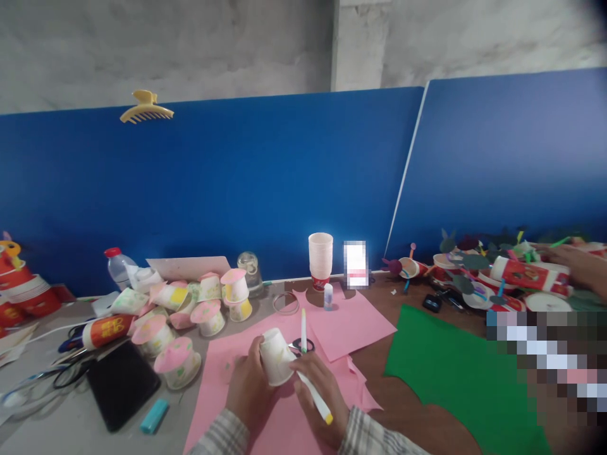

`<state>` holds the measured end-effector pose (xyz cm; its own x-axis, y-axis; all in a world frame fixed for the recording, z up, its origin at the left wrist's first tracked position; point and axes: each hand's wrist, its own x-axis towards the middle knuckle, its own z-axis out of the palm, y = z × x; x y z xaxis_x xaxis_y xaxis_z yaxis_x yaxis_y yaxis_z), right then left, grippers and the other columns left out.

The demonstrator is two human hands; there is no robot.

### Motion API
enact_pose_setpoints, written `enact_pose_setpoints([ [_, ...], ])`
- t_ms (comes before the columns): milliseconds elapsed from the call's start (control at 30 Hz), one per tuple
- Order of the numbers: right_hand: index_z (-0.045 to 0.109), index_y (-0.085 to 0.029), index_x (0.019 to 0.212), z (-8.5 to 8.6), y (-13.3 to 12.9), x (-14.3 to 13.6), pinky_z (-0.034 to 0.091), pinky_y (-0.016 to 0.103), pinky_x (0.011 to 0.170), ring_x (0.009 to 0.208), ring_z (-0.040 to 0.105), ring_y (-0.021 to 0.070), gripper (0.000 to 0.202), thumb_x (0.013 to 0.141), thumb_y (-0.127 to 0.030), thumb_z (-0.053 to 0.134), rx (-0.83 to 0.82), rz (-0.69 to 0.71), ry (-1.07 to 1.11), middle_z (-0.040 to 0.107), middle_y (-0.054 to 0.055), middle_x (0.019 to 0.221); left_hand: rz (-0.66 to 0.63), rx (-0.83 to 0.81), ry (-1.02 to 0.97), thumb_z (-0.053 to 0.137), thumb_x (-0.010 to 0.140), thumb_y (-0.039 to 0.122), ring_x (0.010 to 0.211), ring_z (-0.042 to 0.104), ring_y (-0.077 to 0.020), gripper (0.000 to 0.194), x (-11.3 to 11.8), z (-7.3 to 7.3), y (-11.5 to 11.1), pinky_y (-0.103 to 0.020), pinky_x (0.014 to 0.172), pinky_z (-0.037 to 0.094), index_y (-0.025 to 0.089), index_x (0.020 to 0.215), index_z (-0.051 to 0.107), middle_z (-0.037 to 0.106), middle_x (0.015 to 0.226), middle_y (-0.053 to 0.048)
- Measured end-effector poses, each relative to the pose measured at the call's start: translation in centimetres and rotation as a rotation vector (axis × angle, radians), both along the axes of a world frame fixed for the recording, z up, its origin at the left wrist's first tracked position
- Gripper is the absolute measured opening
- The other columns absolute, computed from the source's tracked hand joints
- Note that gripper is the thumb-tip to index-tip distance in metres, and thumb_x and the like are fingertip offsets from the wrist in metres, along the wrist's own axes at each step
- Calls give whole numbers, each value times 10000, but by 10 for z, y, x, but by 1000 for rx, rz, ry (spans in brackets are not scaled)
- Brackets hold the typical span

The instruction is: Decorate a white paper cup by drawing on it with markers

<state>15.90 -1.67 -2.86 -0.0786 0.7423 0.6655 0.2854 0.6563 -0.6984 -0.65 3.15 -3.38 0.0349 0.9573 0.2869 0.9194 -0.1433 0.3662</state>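
Head view: low in the centre of the frame, the left hand (252, 387) is wrapped around a white paper cup (276, 357), which is tilted, its wide rim toward the lower right. The right hand (320, 395) grasps a white marker with a yellow end (315, 397), that end pointing to the lower right, and its fingers meet the cup's right side. Both are above pink paper (279, 417) spread on the counter (370, 398). Just behind the cup lie a green-tipped marker (304, 332) and scissors with dark handles (303, 345). Farther back stand a glue stick (328, 297) and a tall stack of cups (321, 260). Left of centre is a cluster of decorated cups with pink tops (208, 316), with a black tablet-like slab (123, 385) and a turquoise object (154, 416) nearer the lower left. Green paper (455, 373) covers part of the lower right; above it, another person's hand (576, 265) is by red cup crafts (531, 275).
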Motion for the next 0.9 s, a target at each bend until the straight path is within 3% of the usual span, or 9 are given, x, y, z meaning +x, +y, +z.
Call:
enact_pose_setpoints([
  [300, 573, -250, 1011, 10, 2, 0, 506, 334, 682, 771, 587, 240, 324, 743, -75, 529, -2, 52, -3, 598, 56, 839, -2, -55, -54, 692, 394, 335, 768, 602, -255, 875, 1, 1, -1, -293, 630, 416, 213, 1145, 260, 641, 847, -6],
  [900, 587, -268, 994, 10, -5, -4, 527, 361, 688, 776, 606, 267, 310, 727, -121, 536, 36, 17, -18, 608, 65, 868, -10, -40, -7, 702, 395, 404, 788, 598, -257, 900, 0, -1, -2, -299, 642, 416, 196, 1150, 259, 636, 877, -36],
])
